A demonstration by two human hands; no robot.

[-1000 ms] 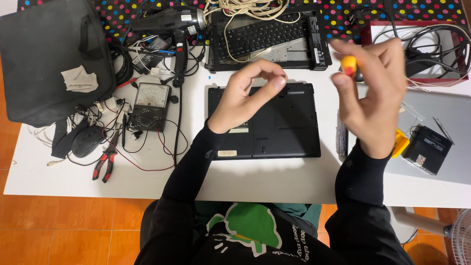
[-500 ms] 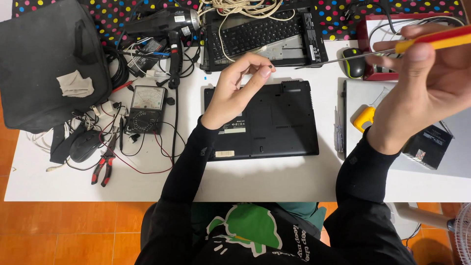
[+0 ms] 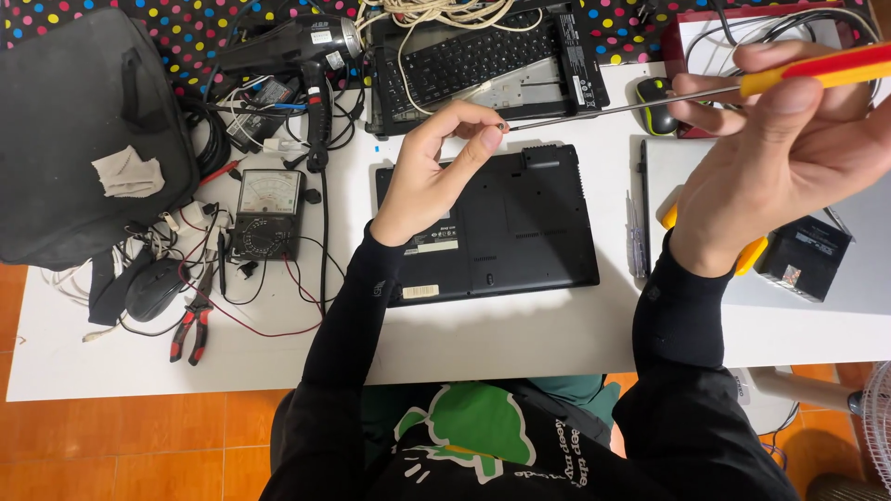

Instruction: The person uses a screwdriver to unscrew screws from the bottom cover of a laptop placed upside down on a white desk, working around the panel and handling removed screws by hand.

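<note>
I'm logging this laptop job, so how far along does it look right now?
Done: the black laptop lies upside down on the white table. In hand: the right hand holds a red-and-yellow screwdriver, its tip at a tiny dark piece, seemingly a screw, pinched by the left hand. Left: the bottom panel is still on; remaining screws cannot be counted.

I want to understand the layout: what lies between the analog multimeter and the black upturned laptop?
In the head view, only bare white table and a black cable lie between multimeter and laptop.
</note>
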